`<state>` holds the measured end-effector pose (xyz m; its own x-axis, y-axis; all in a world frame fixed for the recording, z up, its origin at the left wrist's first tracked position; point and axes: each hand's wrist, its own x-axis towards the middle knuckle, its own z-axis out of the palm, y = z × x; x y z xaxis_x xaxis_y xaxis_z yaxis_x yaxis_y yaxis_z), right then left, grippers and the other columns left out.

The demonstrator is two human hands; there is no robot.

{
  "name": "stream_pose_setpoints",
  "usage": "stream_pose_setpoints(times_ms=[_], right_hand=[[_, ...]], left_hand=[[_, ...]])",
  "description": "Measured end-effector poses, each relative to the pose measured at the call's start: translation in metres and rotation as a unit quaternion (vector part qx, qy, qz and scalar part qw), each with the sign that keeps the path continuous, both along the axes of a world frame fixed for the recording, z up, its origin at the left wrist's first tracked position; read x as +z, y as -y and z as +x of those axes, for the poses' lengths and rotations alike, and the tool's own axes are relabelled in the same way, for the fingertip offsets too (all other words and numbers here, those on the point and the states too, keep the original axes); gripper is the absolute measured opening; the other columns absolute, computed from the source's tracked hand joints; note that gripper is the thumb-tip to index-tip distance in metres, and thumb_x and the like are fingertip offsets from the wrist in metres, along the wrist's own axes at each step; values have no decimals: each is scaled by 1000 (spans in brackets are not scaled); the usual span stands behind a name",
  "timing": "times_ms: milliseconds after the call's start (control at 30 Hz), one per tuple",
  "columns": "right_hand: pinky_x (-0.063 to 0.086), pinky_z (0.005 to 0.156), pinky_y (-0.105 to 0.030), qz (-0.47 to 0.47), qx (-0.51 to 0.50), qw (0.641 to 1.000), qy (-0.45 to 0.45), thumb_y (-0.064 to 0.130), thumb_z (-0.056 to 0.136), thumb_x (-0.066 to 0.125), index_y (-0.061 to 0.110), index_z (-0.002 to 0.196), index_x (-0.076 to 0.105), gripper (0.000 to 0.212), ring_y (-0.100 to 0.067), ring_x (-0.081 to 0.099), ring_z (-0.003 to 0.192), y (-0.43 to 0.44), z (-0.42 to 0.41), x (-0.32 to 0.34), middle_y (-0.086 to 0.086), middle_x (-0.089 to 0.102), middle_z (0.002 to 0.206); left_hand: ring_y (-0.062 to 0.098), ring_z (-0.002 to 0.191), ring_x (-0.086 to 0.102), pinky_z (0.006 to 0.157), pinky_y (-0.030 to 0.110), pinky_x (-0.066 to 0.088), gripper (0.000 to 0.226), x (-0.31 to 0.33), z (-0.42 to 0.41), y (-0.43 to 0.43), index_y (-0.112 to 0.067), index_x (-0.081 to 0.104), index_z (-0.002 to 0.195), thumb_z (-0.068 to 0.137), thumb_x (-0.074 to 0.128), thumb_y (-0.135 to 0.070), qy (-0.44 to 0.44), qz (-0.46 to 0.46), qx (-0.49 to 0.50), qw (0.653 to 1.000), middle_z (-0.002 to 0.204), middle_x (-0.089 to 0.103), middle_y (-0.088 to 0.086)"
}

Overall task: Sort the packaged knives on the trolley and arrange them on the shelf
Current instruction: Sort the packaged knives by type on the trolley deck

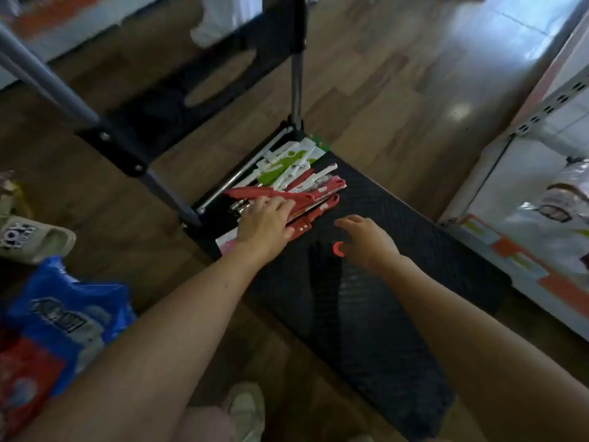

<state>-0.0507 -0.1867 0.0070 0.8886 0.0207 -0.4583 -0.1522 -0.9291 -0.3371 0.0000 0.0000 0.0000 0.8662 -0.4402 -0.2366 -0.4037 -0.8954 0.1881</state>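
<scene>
- The left hand lies flat, fingers straight, on the packaged knives.
- The right hand hovers over the trolley deck, fingers loosely spread and holding nothing.
- A small red piece sits beside that hand; I cannot tell whether they touch.
- The knives are heaped at the trolley's far corner, by its handle.
- The shelf stands right of the trolley, and a blue bag lies to its left.

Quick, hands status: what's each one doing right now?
Left hand: open, fingers flat on the packaged knives on the trolley.
Right hand: open, holding nothing, above the trolley.
</scene>
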Motion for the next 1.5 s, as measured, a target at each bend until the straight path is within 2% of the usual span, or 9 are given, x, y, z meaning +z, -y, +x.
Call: stream_pose_setpoints(times_ms=[300, 467, 633, 833, 933, 1100, 1267, 1367, 1500], right_hand=[[39, 96, -35, -57, 30, 989, 135, 19, 90, 54, 26, 138, 41, 50, -21, 36, 129, 12, 51, -104, 5, 40, 143], [35, 100, -36, -78, 89, 984, 131, 20, 88, 56, 23, 141, 36, 56, -20, 29, 135, 1, 64, -122, 5, 35, 147], [32, 100, -35, -91, 89, 983, 133, 20, 88, 55, 24, 139, 37, 54, -20, 26, 136, -1, 69, -127, 5, 35, 146], [30, 100, -32, -118, 96, 980, 128, 17, 89, 52, 23, 133, 45, 45, -22, 36, 126, -3, 72, -134, 2, 42, 137], [30, 99, -32, -118, 86, 979, 145, 15, 89, 51, 21, 125, 53, 37, -23, 38, 122, -6, 66, -136, 0, 44, 131], [32, 97, -31, -134, 109, 973, 156, 14, 88, 52, 17, 120, 54, 32, -23, 39, 119, -3, 58, -132, -2, 48, 124], [37, 83, -29, -141, 98, 973, 152, 14, 86, 57, 15, 113, 51, 28, -23, 49, 111, 5, 42, -126, -2, 54, 116], [34, 68, -29, -139, 85, 976, 146, 15, 87, 55, 15, 111, 49, 24, -23, 54, 105, 12, 25, -122, -2, 55, 112], [33, 63, -30, -141, 46, 979, 139, 20, 90, 52, 13, 108, 51, 19, -27, 59, 98, 21, -5, -119, -3, 57, 107]], left_hand=[[23, 133, 26, 109, 36, 25, 68, -102, 45, 9, -20, 14, 147, 92, 44, -46, 101, -43, -8, 994, 153, 21, -1], [20, 134, 23, 104, 36, 28, 67, -123, 51, 10, -23, 9, 148, 93, 38, -50, 95, -25, -32, 995, 153, 22, -5], [23, 126, 34, 97, 37, 32, 57, -130, 58, 11, -25, 25, 145, 94, 44, -41, 107, -55, -31, 992, 143, 40, -3], [33, 93, 57, 75, 42, 40, 35, -134, 64, 13, -25, 62, 119, 84, 62, -26, 191, -106, -68, 973, 105, 67, 3], [32, 83, 60, 68, 38, 43, 29, -134, 62, 12, -25, 70, 102, 81, 50, -30, 219, -119, -89, 964, 92, 69, 1], [29, 86, 62, 69, 38, 42, 25, -137, 60, 8, -24, 69, 98, 75, 68, -17, 258, -129, -117, 950, 93, 69, -1], [20, 94, 58, 75, 35, 40, 27, -127, 52, 16, -28, 69, 99, 83, 48, -23, 298, -153, -157, 929, 98, 70, -9], [16, 101, 48, 78, 34, 30, 25, -128, 46, 24, -28, 68, 102, 84, 52, -19, 312, -173, -197, 913, 102, 69, -9], [15, 104, 48, 78, 35, 29, 25, -128, 31, 35, -28, 67, 102, 81, 56, -20, 330, -183, -259, 889, 103, 70, -9]])
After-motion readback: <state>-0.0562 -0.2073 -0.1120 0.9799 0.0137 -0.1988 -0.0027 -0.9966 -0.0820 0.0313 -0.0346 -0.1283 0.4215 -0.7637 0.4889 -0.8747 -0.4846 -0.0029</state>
